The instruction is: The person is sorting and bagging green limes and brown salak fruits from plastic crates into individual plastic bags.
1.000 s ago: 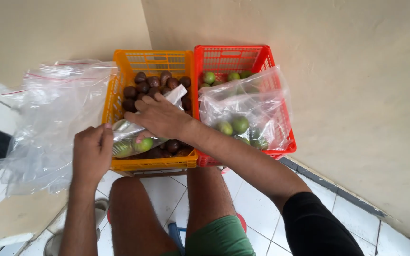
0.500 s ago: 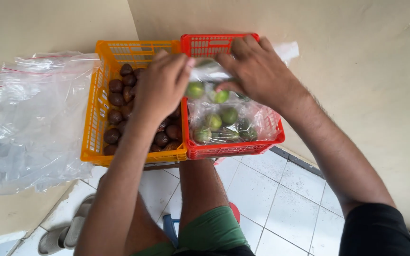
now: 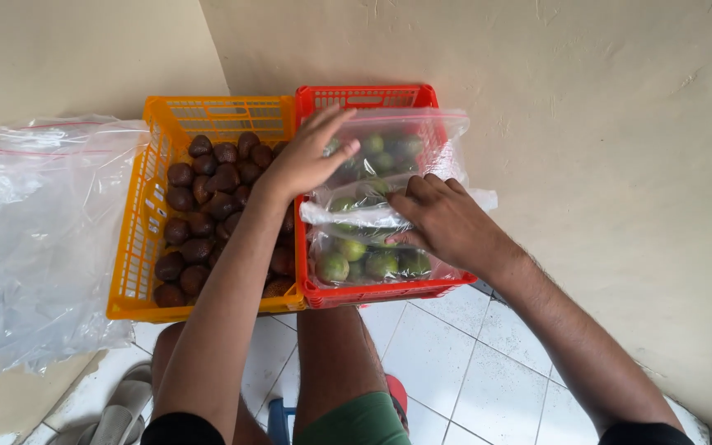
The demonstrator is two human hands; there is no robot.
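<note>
A red plastic crate [image 3: 389, 292] holds clear plastic bags of green round fruit [image 3: 381, 264]. My right hand [image 3: 442, 218] rests flat on the nearer bag, fingers pressing its folded top. My left hand [image 3: 311, 156] reaches over the crate's left wall, fingers spread on the farther clear bag [image 3: 397, 144] of green fruit. Next to it on the left, an orange crate [image 3: 138, 247] is filled with loose dark brown fruit [image 3: 199, 222]. Both crates sit on my knees.
A large heap of empty clear plastic bags [image 3: 35, 239] lies to the left of the orange crate. Beige walls meet in a corner behind the crates. White floor tiles [image 3: 447, 363] and a grey sandal [image 3: 121, 408] show below.
The view has shifted. My right hand dropped from the red crate's far rim onto the nearer bag of green fruit; my left hand moved right onto the farther bag.
</note>
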